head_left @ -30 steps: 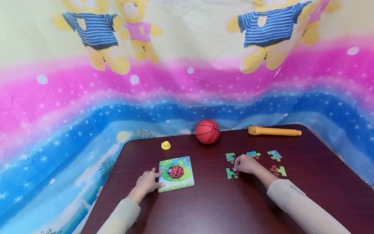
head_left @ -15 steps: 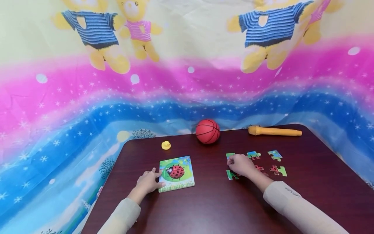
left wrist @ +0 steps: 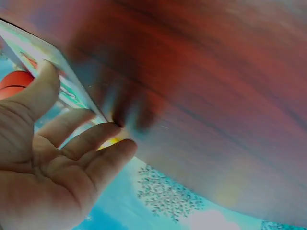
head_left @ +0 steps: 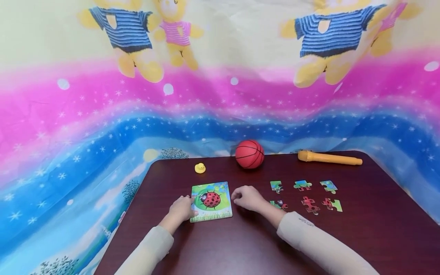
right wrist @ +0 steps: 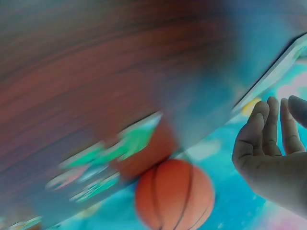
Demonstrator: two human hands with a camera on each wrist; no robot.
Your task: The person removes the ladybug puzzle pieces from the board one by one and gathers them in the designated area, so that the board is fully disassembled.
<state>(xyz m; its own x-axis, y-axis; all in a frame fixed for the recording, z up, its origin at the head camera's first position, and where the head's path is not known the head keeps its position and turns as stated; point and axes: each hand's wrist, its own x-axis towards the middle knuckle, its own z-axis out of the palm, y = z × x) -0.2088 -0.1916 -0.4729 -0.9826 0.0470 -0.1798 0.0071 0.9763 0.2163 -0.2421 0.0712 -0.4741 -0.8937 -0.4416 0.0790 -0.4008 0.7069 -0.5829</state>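
A square ladybug picture board (head_left: 214, 214) lies flat on the dark table. At its left edge is my left hand (head_left: 181, 208), fingers relaxed, touching the board. In the left wrist view the thumb (left wrist: 47, 79) lies over the picture face and the other fingers are at the edge. My right hand (head_left: 250, 198) is beside the board's right edge, fingers loosely bent, with nothing in them. The right wrist view shows its fingers (right wrist: 272, 129) apart from the board's edge (right wrist: 273, 74). Right of that hand lie loose jigsaw pieces (head_left: 310, 205) in two rows; my forearm partly covers the lower left piece (head_left: 279, 205).
Along the back of the table (head_left: 213, 248) are a yellow rubber duck (head_left: 200, 168), a red toy basketball (head_left: 249, 154) and a yellow toy microphone (head_left: 331, 157). A colourful bear-print cloth (head_left: 220, 99) hangs behind the table.
My right hand has moved left from the jigsaw pieces to the board's right side, uncovering most of the pieces. My left hand stays at the board. The head view has shifted slightly.
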